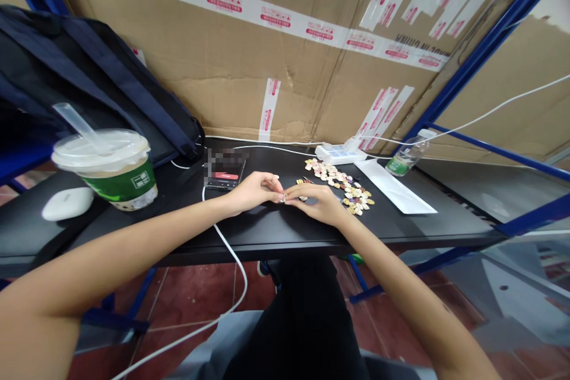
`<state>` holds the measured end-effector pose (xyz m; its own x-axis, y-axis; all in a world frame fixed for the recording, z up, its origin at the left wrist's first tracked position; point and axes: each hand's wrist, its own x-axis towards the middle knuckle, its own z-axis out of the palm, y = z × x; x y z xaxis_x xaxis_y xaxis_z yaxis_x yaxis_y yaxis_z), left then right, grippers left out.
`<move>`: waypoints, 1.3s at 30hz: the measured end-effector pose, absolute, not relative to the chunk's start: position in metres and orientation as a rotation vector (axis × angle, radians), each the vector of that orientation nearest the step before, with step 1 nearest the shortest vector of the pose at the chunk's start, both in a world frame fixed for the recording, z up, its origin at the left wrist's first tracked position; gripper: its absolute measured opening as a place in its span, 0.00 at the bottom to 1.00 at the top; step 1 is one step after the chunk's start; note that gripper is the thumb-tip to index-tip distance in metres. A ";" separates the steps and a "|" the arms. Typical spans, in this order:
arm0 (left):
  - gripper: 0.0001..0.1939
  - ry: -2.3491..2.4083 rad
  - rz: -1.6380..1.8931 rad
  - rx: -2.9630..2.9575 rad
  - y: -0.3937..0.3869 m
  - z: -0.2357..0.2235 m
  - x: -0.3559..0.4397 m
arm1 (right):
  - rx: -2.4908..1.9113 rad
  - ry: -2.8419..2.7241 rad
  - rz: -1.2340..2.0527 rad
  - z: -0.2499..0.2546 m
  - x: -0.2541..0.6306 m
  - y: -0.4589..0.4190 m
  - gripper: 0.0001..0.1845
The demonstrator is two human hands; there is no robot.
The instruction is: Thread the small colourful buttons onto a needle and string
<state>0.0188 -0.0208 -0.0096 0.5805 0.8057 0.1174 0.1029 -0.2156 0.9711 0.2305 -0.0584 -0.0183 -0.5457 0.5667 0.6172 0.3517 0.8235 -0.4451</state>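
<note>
My left hand and my right hand meet over the front of the black desk. Both pinch one small pale piece between their fingertips; it looks like a bead or button, but the fingers cover most of it. Beyond my right hand spreads a loose pile of small cream, yellow and brown pieces, and a few lie close behind its fingers. To the left of my left hand is a phone with a lit screen.
A lidded drink cup with a straw and a white earbud case stand left, before a dark backpack. A power strip, white packet and bottle lie right. A white cable hangs over the desk's front edge.
</note>
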 end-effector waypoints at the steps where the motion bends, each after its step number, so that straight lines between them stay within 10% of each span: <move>1: 0.06 0.761 0.786 1.668 -0.022 -0.009 0.019 | -0.664 -2.194 0.348 -0.018 0.230 -0.059 0.06; 17: 0.15 1.251 0.671 2.957 -0.018 -0.011 0.004 | -1.103 -2.317 -0.137 -0.016 0.235 -0.057 0.06; 31: 0.30 1.065 0.465 2.784 -0.015 -0.021 0.008 | -1.169 -2.332 -0.241 -0.014 0.230 -0.060 0.10; 39: 0.13 0.710 0.616 2.768 -0.025 -0.008 0.011 | -1.137 -2.308 -0.238 -0.013 0.232 -0.060 0.10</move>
